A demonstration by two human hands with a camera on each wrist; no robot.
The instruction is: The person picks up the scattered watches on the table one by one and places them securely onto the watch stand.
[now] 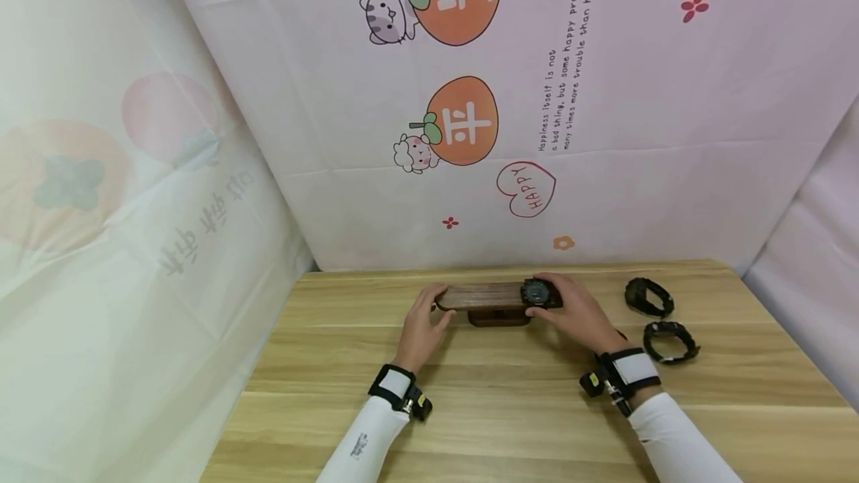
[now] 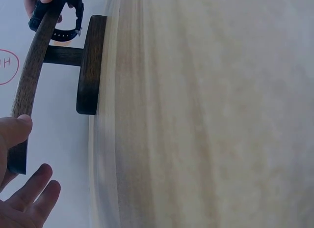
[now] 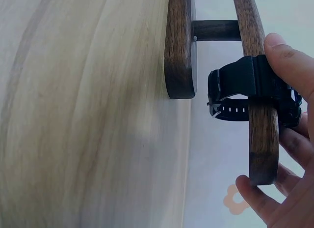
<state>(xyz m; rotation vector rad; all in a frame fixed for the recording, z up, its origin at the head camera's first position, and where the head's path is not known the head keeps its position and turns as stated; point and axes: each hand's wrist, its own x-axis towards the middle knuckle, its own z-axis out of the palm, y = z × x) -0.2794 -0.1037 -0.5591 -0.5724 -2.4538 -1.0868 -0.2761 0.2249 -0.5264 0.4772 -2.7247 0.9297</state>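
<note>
A dark wooden watch stand [image 1: 479,297] has a long flat bar raised on a short post over a smaller base [image 2: 91,66]. A black wristwatch [image 1: 537,291] is looped around the bar near its right end, with its buckled strap [image 3: 233,110] hanging beneath. My left hand [image 1: 420,330] pinches the bar's left end; in the left wrist view its other fingers [image 2: 46,196] are spread below. My right hand [image 1: 579,310] holds the watch at the right end, thumb [image 3: 289,61] against it and fingers behind. The far side of that grip is partly hidden.
Two more black watches lie to the right on the wooden table [image 1: 510,416]: one farther back [image 1: 649,297], one nearer [image 1: 671,341]. A dark object shows partly behind my right wrist. Printed white cloth [image 1: 362,222] hangs along the table's back edge.
</note>
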